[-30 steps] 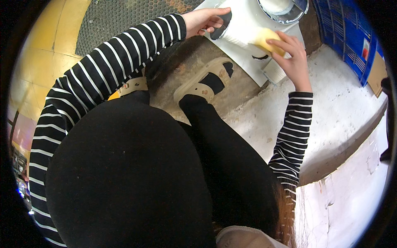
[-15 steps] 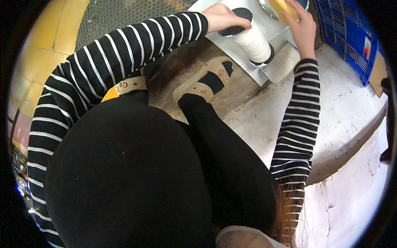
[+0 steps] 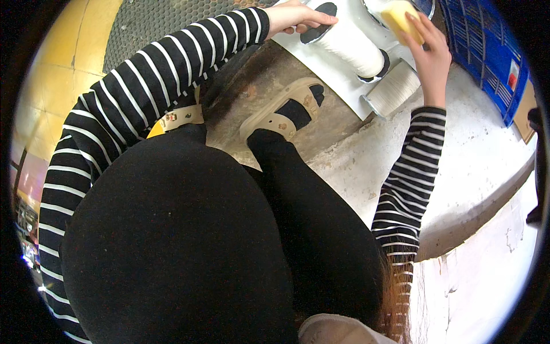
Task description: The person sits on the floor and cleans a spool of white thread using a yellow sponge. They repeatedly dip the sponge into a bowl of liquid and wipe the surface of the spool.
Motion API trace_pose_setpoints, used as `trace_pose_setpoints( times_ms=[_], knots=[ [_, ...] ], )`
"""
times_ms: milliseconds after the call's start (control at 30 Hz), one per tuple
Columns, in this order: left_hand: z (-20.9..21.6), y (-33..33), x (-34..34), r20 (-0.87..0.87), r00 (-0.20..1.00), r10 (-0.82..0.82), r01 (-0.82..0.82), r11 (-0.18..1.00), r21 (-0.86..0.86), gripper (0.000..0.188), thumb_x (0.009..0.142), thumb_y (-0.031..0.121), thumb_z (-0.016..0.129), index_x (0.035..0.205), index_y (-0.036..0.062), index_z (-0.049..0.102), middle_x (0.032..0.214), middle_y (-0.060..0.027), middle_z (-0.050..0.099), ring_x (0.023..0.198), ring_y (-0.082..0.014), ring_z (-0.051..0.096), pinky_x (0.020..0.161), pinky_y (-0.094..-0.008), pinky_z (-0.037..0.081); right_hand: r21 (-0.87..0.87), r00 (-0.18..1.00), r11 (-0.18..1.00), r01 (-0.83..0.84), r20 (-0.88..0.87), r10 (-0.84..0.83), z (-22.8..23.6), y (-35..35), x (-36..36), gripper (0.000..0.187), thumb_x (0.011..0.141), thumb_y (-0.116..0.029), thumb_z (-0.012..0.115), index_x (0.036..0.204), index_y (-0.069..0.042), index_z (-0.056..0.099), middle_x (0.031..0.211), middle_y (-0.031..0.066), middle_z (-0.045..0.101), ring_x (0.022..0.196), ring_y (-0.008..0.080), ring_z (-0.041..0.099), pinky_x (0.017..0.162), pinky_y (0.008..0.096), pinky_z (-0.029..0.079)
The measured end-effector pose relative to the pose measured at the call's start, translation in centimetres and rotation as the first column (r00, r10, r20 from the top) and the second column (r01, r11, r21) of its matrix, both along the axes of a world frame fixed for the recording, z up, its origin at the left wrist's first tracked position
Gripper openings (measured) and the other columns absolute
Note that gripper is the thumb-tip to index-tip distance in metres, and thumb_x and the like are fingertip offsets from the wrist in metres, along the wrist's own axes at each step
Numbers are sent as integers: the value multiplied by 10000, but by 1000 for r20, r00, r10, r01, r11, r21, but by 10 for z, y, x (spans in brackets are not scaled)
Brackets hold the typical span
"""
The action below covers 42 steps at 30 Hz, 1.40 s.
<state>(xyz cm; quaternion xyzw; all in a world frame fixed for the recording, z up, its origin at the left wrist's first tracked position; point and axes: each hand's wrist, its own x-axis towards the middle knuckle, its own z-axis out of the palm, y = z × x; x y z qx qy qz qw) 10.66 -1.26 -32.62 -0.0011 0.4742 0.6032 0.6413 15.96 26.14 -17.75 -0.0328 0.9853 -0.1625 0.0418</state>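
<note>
A large spool of white thread (image 3: 350, 47) with black ends lies tilted on a white board (image 3: 350, 96). My left hand (image 3: 292, 18) is at its upper-left end, one finger stretched across the black end disc (image 3: 315, 33) and the others loosely bent beneath. In my right hand (image 3: 431, 47) is a pale yellow block (image 3: 397, 18), gripped between thumb and fingers; whether it is sponge or something firmer I cannot tell. The block is over the near edge of a round shiny dish (image 3: 375, 9), partly cut off at the top. A second white thread spool (image 3: 395, 90) lies below my right hand.
A blue plastic crate (image 3: 481, 57) stands at the right, beside brown cardboard (image 3: 524, 114). My foot in a beige sandal (image 3: 283, 112) is on the worn floor just below the board. A dark honeycomb mat (image 3: 154, 28) covers the upper left. Pale boards (image 3: 487, 275) lie at the lower right.
My left hand has drawn slightly left and loosened from pinching the spool's end. My right hand has lowered a little, bringing the yellow block further into view. The large spool has shifted slightly.
</note>
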Motion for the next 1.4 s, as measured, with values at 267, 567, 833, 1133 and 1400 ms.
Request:
trace_pose_setpoints(
  times_ms=[267,567,833,1133,1400],
  knots=[
    [-1,-1,2,15,1000,12,-11,999,-49,268,918,425,636,828,173,642,604,113,423,485,-30,318,463,-213,237,-208,978,976,-58,186,98,22,-59,38,400,777,-127,772,1174,-159,732,1301,55,646,1209,234,561,1057,366,409],
    [1,-2,0,-29,999,-19,19,1000,-8,279,900,452,649,884,173,646,642,97,441,527,-44,359,496,-226,267,85,980,988,-130,162,115,32,-67,60,405,754,-136,761,1150,-219,743,1263,11,657,1082,200,591,947,329,371],
    [3,-2,1,-47,999,3,-4,1000,-20,331,883,474,657,950,151,666,707,62,494,630,-63,428,586,-246,335,22,991,994,-109,77,107,36,-79,64,397,759,-129,760,1144,-223,746,1260,24,655,1075,210,579,943,331,372],
    [10,8,1,-105,994,44,-53,995,-88,438,858,526,654,1005,115,691,818,17,558,760,-95,477,714,-292,403,116,998,992,-38,59,32,23,-82,88,384,743,-120,766,1112,-224,754,1227,17,663,1058,199,585,944,332,377],
    [4,3,4,-120,992,39,-43,998,-34,237,883,380,670,820,152,664,676,72,491,600,-52,413,555,-219,336,-39,999,999,-35,-9,35,21,-82,70,372,743,-154,760,1104,-243,751,1247,3,653,1006,201,597,906,319,386]
  ],
)
